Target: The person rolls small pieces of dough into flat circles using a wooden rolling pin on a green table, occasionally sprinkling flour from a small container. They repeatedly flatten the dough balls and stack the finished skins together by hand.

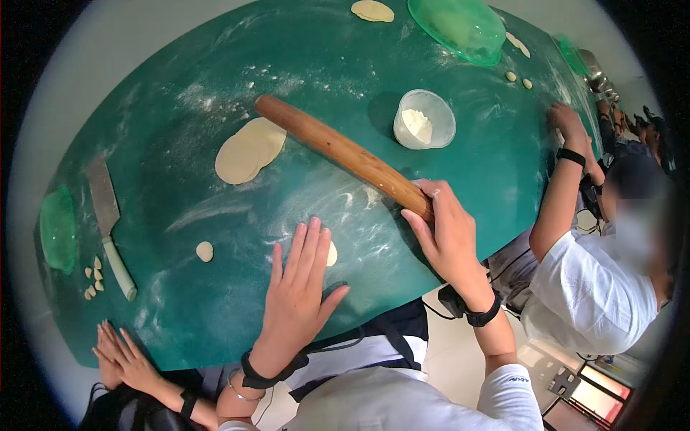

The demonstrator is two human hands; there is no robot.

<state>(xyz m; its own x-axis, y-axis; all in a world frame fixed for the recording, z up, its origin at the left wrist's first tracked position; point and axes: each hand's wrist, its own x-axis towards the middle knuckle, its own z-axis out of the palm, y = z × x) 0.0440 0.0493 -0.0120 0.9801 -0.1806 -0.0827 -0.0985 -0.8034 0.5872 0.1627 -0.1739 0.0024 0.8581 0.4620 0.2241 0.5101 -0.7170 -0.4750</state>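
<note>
My right hand (449,233) grips the near end of a wooden rolling pin (345,151), which slants up and left across the green table. With fingers stretched out, my left hand (298,291) reaches over the table, palm down. A small piece of dough (331,253) shows at the edge of its fingers, partly hidden by them. Beyond the left hand, overlapping rolled dough wrappers (248,152) lie close to the pin's far end. A small dough ball (205,251) sits to the left of my hand.
A plastic tub of flour (430,134) stands right of the pin. Green bowls (467,32) (57,230) are at the far side and left edge. A cleaver (108,215) lies left, near several dough bits (94,276). Other people's hands (129,359) (568,122) are at both sides.
</note>
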